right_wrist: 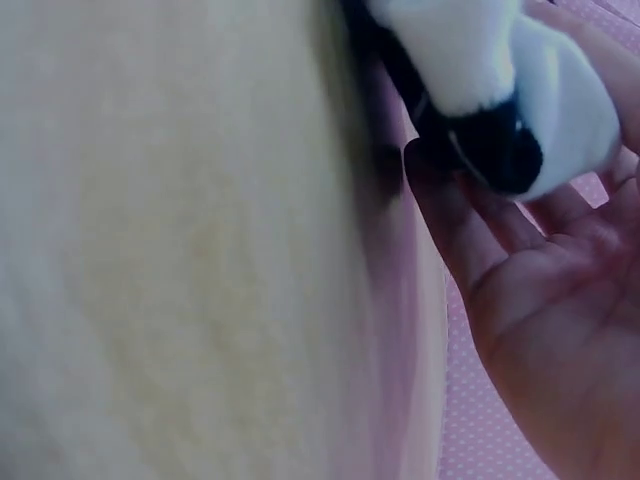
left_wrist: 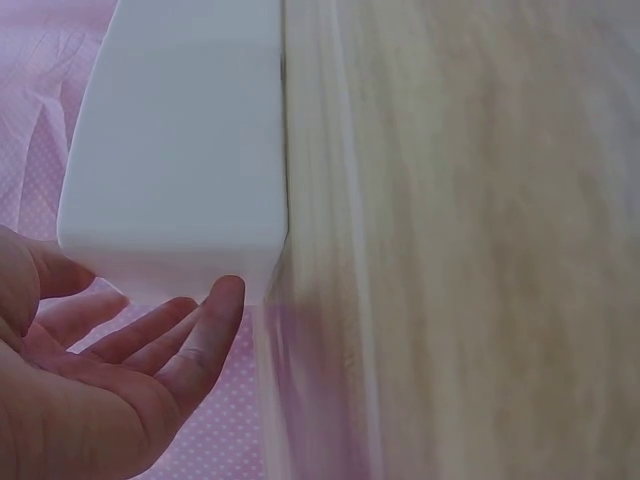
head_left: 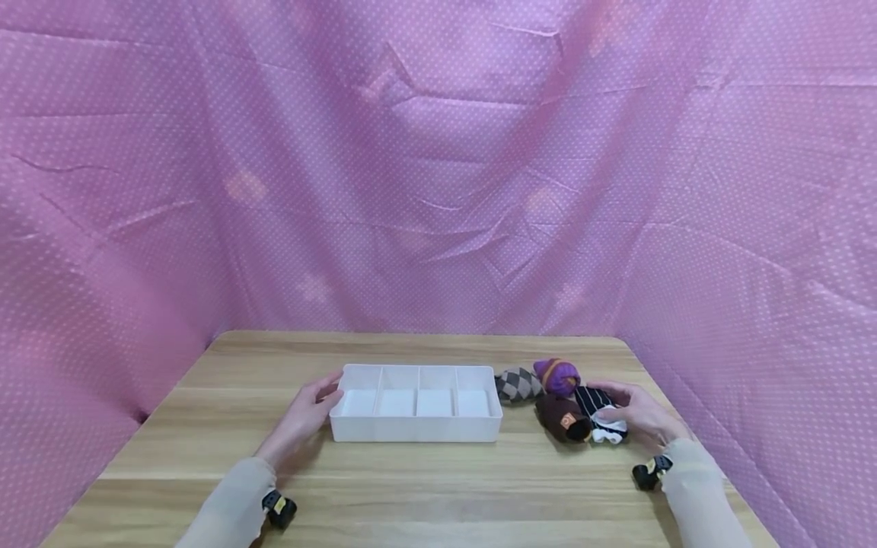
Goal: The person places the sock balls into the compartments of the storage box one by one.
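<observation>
A white box with several compartments in a row stands on the table. At its left end is my left hand, its fingertips against the end wall in the left wrist view. To the right of the box, my right hand holds a black-and-white striped rolled sock between thumb and fingers. The white part of this sock bulges toward the palm in the right wrist view. Close beside it lie a dark brown rolled sock, a purple one with orange bands and a grey argyle one.
The wooden table carries everything. Pink dotted cloth hangs behind it and along both sides. The argyle sock lies right at the box's right end. A small black camera sits on each wrist.
</observation>
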Demonstrator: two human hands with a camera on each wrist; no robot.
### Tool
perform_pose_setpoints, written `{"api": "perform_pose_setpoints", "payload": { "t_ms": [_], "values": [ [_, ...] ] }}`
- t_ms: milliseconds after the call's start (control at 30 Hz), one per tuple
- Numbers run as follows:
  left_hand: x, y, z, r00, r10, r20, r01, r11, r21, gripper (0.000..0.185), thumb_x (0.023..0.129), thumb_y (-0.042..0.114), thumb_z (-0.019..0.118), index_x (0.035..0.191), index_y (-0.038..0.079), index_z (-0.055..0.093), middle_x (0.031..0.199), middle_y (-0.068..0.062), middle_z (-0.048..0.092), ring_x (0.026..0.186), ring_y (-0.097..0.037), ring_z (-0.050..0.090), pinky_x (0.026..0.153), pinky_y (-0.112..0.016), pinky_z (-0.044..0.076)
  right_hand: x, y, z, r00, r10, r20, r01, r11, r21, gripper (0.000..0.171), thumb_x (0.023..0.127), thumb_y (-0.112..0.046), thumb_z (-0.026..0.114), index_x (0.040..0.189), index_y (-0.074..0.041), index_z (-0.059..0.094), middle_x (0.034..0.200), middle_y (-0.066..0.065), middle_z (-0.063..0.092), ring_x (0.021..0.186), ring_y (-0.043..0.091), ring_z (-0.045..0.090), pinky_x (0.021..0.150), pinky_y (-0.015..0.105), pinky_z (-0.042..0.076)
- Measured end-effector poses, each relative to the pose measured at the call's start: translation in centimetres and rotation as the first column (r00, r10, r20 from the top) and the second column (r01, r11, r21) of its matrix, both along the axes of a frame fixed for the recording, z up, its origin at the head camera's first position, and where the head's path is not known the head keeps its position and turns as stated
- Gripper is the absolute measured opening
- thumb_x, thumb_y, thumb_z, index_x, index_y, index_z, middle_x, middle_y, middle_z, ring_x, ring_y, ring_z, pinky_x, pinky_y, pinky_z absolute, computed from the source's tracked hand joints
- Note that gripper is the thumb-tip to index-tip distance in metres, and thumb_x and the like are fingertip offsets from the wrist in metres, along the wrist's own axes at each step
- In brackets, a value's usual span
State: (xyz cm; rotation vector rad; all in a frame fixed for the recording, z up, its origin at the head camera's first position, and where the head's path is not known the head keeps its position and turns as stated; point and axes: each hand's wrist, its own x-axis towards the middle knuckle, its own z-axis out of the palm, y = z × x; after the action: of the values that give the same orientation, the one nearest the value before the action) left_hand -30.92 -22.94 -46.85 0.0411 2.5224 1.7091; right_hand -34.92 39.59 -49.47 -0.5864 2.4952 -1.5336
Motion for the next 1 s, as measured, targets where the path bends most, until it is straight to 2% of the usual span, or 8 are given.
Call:
{"api": "perform_pose_setpoints", "payload": {
  "t_ms": [67,167,233,433,600,733,900,1000],
  "values": [
    [0.0,0.0,0.0,1.000,-0.003,0.001,0.003,1.000,-0.007,0.055,0.105,0.023,0.045,0.156,0.014,0.025,0.155,-0.024,0.031,0.141,-0.040,0.033,0.115,-0.053,0.036,0.1,-0.1,0.0,1.000,-0.006,-0.007,0.006,1.000,0.001,0.066,0.086,-0.009,0.072,0.142,0.009,0.042,0.140,0.013,0.056,0.112,-0.010,0.053,0.091,0.009,0.047],
    [0.0,0.0,-0.1,1.000,-0.004,-0.007,0.004,1.000,-0.006,0.055,0.105,0.023,0.045,0.156,0.013,0.026,0.155,-0.024,0.032,0.141,-0.041,0.034,0.114,-0.053,0.037,0.2,-0.2,0.1,1.000,-0.010,-0.013,0.010,1.000,0.011,0.069,0.087,-0.011,0.072,0.144,0.007,0.039,0.147,0.027,0.044,0.115,-0.014,0.048,0.094,0.006,0.042],
    [-0.1,0.0,-0.1,1.000,-0.012,-0.010,0.012,1.000,-0.009,0.055,0.105,0.022,0.045,0.156,0.013,0.025,0.155,-0.025,0.032,0.140,-0.042,0.035,0.114,-0.053,0.038,0.3,-0.2,0.3,0.999,-0.037,-0.023,0.037,0.999,0.020,0.070,0.086,-0.013,0.073,0.145,0.006,0.040,0.149,0.030,0.039,0.116,-0.015,0.046,0.095,0.005,0.040],
    [-0.2,0.0,-0.4,1.000,-0.012,-0.016,0.012,1.000,-0.003,0.055,0.105,0.021,0.045,0.156,0.013,0.025,0.154,-0.024,0.033,0.140,-0.041,0.036,0.113,-0.052,0.040,0.8,-0.8,1.2,0.992,-0.116,-0.041,0.117,0.992,0.035,0.069,0.087,-0.019,0.074,0.144,0.002,0.044,0.148,0.027,0.043,0.114,-0.016,0.045,0.093,0.004,0.039],
    [-0.2,-0.2,-0.6,1.000,-0.003,-0.019,0.003,1.000,-0.002,0.055,0.105,0.021,0.045,0.156,0.013,0.026,0.154,-0.025,0.033,0.139,-0.041,0.037,0.113,-0.052,0.040,0.9,-1.5,1.5,0.992,-0.124,0.008,0.124,0.992,-0.007,0.072,0.086,-0.021,0.074,0.147,-0.001,0.042,0.150,0.024,0.042,0.114,-0.014,0.049,0.094,0.006,0.041],
    [-0.3,-0.3,-0.6,1.000,-0.002,-0.018,0.002,1.000,-0.009,0.055,0.105,0.022,0.045,0.155,0.012,0.026,0.154,-0.026,0.033,0.139,-0.042,0.037,0.112,-0.052,0.041,0.9,-1.9,1.9,0.990,-0.142,0.012,0.142,0.989,-0.027,0.072,0.087,-0.021,0.074,0.147,0.000,0.040,0.149,0.026,0.041,0.112,-0.013,0.050,0.094,0.007,0.043],
    [-0.5,-0.3,-0.3,0.999,-0.010,-0.032,0.010,1.000,-0.003,0.055,0.105,0.020,0.045,0.155,0.010,0.027,0.152,-0.028,0.034,0.137,-0.043,0.039,0.111,-0.052,0.043,0.7,-2.4,3.0,0.984,-0.174,-0.045,0.172,0.984,-0.040,0.070,0.086,-0.021,0.075,0.145,-0.002,0.044,0.149,0.025,0.043,0.113,-0.015,0.050,0.094,0.005,0.042],
    [-0.7,-0.3,-0.1,0.999,-0.012,-0.043,0.013,1.000,0.008,0.054,0.104,0.018,0.045,0.154,0.009,0.028,0.151,-0.029,0.036,0.135,-0.043,0.042,0.109,-0.051,0.045,0.3,-2.8,3.6,0.987,-0.151,-0.060,0.147,0.987,-0.066,0.067,0.087,-0.018,0.074,0.145,-0.001,0.044,0.148,0.026,0.043,0.114,-0.013,0.051,0.095,0.007,0.044]
  ]
}}
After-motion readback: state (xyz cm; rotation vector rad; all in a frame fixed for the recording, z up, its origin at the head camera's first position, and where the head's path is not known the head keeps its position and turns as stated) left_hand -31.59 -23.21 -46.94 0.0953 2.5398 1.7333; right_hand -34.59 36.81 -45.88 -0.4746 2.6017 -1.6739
